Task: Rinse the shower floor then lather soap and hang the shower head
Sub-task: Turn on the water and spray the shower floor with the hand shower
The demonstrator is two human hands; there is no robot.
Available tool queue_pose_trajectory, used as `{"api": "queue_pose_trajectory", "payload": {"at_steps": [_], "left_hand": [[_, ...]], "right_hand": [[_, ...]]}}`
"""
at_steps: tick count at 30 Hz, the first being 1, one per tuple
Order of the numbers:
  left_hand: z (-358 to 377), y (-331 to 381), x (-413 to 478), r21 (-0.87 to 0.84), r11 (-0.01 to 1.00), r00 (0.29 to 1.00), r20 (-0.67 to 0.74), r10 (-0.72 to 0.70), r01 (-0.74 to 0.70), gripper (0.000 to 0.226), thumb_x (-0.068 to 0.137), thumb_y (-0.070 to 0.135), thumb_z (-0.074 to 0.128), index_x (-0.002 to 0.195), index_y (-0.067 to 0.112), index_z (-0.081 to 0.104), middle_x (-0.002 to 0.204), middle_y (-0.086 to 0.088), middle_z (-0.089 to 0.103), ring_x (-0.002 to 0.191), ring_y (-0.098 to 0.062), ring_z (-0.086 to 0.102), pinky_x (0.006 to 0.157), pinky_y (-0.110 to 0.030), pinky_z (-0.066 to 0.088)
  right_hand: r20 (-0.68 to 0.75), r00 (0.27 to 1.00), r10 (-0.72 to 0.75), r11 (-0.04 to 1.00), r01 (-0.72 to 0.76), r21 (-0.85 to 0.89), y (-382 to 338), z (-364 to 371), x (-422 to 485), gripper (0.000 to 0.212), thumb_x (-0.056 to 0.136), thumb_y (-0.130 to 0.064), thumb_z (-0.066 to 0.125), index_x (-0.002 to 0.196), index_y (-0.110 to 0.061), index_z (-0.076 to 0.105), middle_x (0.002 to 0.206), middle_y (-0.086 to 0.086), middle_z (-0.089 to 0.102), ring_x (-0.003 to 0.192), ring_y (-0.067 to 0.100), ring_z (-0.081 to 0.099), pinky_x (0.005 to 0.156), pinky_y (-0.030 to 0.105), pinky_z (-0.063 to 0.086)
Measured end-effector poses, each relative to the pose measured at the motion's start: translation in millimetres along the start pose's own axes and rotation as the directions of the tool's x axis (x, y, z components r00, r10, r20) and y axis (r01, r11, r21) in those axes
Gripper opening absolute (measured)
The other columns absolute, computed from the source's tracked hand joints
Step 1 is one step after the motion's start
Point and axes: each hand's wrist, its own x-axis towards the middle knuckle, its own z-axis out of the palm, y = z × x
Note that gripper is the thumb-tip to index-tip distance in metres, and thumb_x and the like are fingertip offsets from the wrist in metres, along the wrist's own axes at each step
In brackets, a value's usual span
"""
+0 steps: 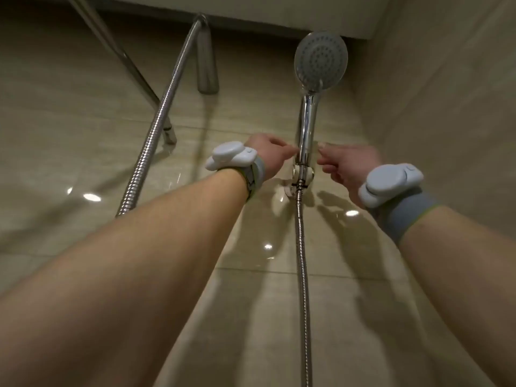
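Looking up a beige tiled wall (83,135), with both bare forearms raised toward a fixture near the middle.

At far left, one thin metal rail (122,57) slants across the tiles. Next to it, one run of ribbed metal hose (156,127) climbs steeply to the top of the wall, beside a flat chrome bar (207,62).

The left arm stretches up from the lower left corner. The left hand (268,153) is turned sideways, its fingertips (293,150) meeting the left side of the chrome handle (307,121); whether they grasp it or only touch it cannot be told.

There is one shower head (321,60). It stands upright, with its round grey face toward the camera. The foot of its handle sits in the single wall holder (300,175), which contains nothing else. A second run of hose hangs straight down from the holder to the bottom edge.

The right arm comes up from the lower right. The right hand (346,166) has loosely curled fingers that grasp nothing, their tips just beside the right side of the handle.

There are two white wrist devices, one on each arm: the left (231,157) and the right (391,184). The right one sits on a grey band (405,216).
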Motion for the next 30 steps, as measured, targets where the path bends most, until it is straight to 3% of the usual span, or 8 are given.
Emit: {"api": "queue_pose_trajectory", "payload": {"at_steps": [3, 9, 12, 14, 17, 23, 28, 30], "left_hand": [[7.1, -5.1, 7.3, 0.02, 0.999, 0.999, 0.023, 0.037, -0.038, 0.029, 0.082, 0.033, 0.069, 0.104, 0.014, 0.069, 0.1, -0.004, 0.069, 0.087, -0.015, 0.062, 0.082, -0.028, 0.052], [29.1, -14.8, 23.4, 0.002, 0.995, 0.994, 0.052, 0.095, -0.095, 0.016, 0.082, 0.03, 0.07, 0.09, 0.017, 0.074, 0.076, 0.005, 0.071, 0.065, -0.004, 0.063, 0.05, -0.012, 0.043], [32.8, -17.1, 27.6, 0.023, 0.993, 0.992, 0.056, 0.113, -0.114, 0.016, 0.082, 0.033, 0.069, 0.087, 0.018, 0.074, 0.076, 0.002, 0.072, 0.064, -0.009, 0.065, 0.053, -0.017, 0.047], [32.8, -17.5, 29.0, 0.063, 0.989, 0.99, 0.06, 0.129, -0.132, 0.018, 0.083, 0.034, 0.067, 0.087, 0.018, 0.074, 0.077, 0.002, 0.073, 0.07, -0.013, 0.067, 0.062, -0.023, 0.052], [32.4, -15.1, 30.5, 0.117, 0.98, 0.985, 0.073, 0.155, -0.163, 0.02, 0.085, 0.034, 0.065, 0.086, 0.017, 0.074, 0.08, -0.001, 0.074, 0.077, -0.018, 0.07, 0.073, -0.031, 0.056], [30.1, -11.7, 32.1, 0.2, 0.963, 0.983, 0.066, 0.17, -0.18, 0.02, 0.086, 0.037, 0.062, 0.075, 0.022, 0.07, 0.066, 0.006, 0.068, 0.058, -0.008, 0.06, 0.052, -0.021, 0.044], [30.4, 6.4, 33.2, 0.226, 0.947, 0.973, 0.093, 0.212, -0.228, 0.019, 0.092, 0.032, 0.055, 0.079, 0.021, 0.065, 0.067, 0.008, 0.063, 0.059, -0.005, 0.057, 0.049, -0.02, 0.04], [27.5, 13.6, 32.3, 0.216, 0.947, 0.97, 0.106, 0.219, -0.237, 0.017, 0.092, 0.03, 0.055, 0.081, 0.02, 0.064, 0.073, 0.004, 0.066, 0.065, -0.011, 0.062, 0.056, -0.025, 0.05]], "right_hand": [[-0.022, 1.0, -0.015, 1.0, 0.016, 0.019, -4.4, 5.0, 15.8, 0.032, 0.079, -0.026, 0.077, 0.1, -0.003, 0.07, 0.079, 0.004, 0.068, 0.063, 0.011, 0.056, 0.059, 0.022, 0.046], [0.07, 0.998, 0.0, 1.0, 0.001, -0.007, -6.0, 16.1, 37.7, 0.033, 0.083, -0.021, 0.073, 0.108, 0.0, 0.069, 0.088, 0.013, 0.07, 0.07, 0.016, 0.061, 0.061, 0.022, 0.049], [0.114, 0.993, 0.022, 1.0, -0.022, 0.004, -7.3, 20.8, 40.0, 0.023, 0.083, -0.014, 0.072, 0.103, -0.002, 0.068, 0.094, 0.016, 0.068, 0.079, 0.021, 0.061, 0.07, 0.029, 0.05], [0.133, 0.991, 0.031, 0.999, -0.029, -0.019, -10.5, 23.0, 37.6, 0.007, 0.085, -0.014, 0.071, 0.087, -0.009, 0.068, 0.097, 0.018, 0.066, 0.082, 0.024, 0.059, 0.066, 0.028, 0.048], [0.099, 0.994, 0.045, 0.998, -0.04, -0.051, -15.0, 24.2, 38.3, 0.013, 0.085, -0.018, 0.071, 0.074, -0.016, 0.065, 0.091, 0.015, 0.067, 0.078, 0.025, 0.06, 0.057, 0.027, 0.049], [0.107, 0.992, 0.06, 0.997, -0.054, -0.062, -19.3, 25.9, 37.2, 0.012, 0.086, -0.017, 0.07, 0.074, -0.017, 0.066, 0.084, 0.011, 0.068, 0.065, 0.021, 0.062, 0.047, 0.022, 0.05], [0.097, 0.994, 0.055, 0.996, -0.048, -0.07, -38.1, 21.3, 38.7, 0.009, 0.086, -0.018, 0.07, 0.079, -0.019, 0.064, 0.087, 0.008, 0.067, 0.073, 0.022, 0.063, 0.057, 0.028, 0.052], [0.1, 0.993, 0.057, 0.994, -0.047, -0.096, -48.1, 18.4, 35.4, 0.008, 0.086, -0.018, 0.07, 0.081, -0.018, 0.064, 0.087, 0.009, 0.067, 0.075, 0.023, 0.063, 0.059, 0.029, 0.053]]}}
